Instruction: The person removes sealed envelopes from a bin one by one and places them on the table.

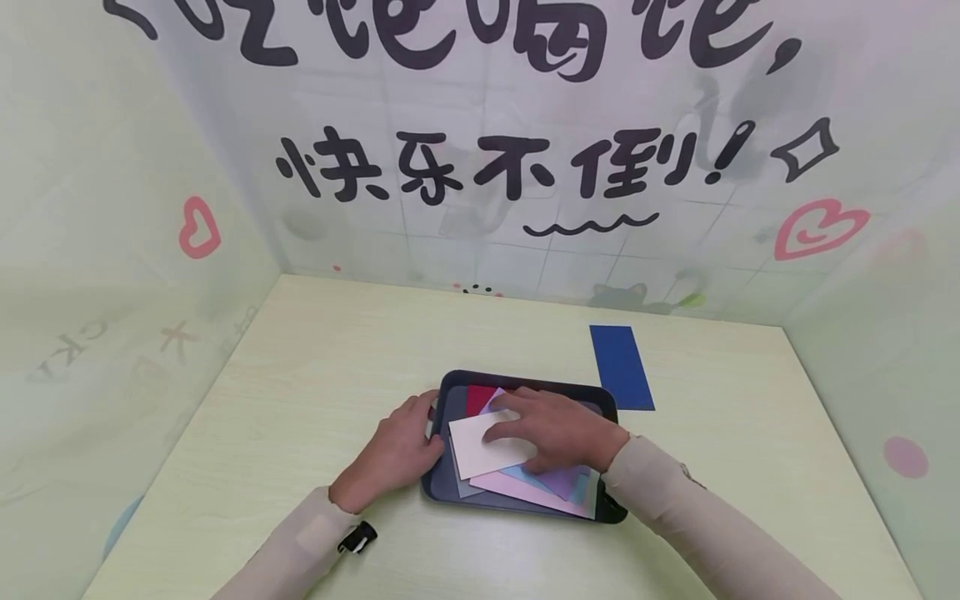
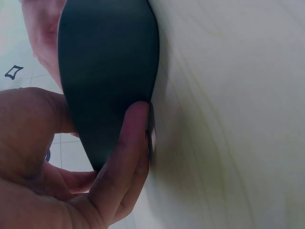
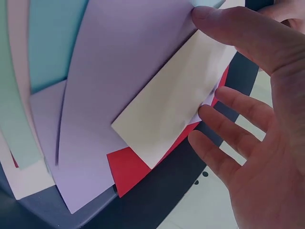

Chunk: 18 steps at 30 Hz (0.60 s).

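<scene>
A dark tray (image 1: 517, 506) lies on the table with several coloured cards in it. My left hand (image 1: 397, 454) grips the tray's left end; in the left wrist view its fingers (image 2: 136, 124) lie against the outer wall. Inside the tray my right hand (image 1: 562, 429) is spread over a white card (image 1: 480, 450). In the right wrist view the thumb is at one long edge of that card and the fingertips are at the other. Beneath it are a purple card (image 3: 119, 71), a red card (image 3: 126, 171) and pale blue, pink and green ones, partly hidden.
A blue card (image 1: 624, 371) lies apart on the table, just beyond the tray's far right corner. Printed translucent panels (image 1: 480, 242) rise along the table's back and sides. A black strap end (image 1: 357, 537) hangs by the left sleeve.
</scene>
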### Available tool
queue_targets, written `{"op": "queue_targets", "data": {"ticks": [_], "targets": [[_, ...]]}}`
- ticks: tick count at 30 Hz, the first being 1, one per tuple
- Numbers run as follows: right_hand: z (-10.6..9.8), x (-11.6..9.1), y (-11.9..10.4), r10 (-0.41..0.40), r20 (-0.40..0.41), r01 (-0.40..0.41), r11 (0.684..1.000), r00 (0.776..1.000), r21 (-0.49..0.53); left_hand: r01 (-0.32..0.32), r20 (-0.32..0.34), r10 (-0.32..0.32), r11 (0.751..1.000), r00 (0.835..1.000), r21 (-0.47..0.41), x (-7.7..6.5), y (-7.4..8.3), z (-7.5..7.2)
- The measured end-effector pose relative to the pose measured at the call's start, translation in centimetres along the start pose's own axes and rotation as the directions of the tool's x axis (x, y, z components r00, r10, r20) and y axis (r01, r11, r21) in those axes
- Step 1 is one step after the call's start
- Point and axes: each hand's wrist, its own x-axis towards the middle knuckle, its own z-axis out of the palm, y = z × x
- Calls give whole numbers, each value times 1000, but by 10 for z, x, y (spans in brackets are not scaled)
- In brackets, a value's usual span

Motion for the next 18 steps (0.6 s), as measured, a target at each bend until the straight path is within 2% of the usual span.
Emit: {"op": "queue_targets", "data": {"ticks": [18], "targets": [[3,3,1,3,-36,-4,1000,999,-8,-5,1,5,1000,1000,1,2,1,-3]]}}
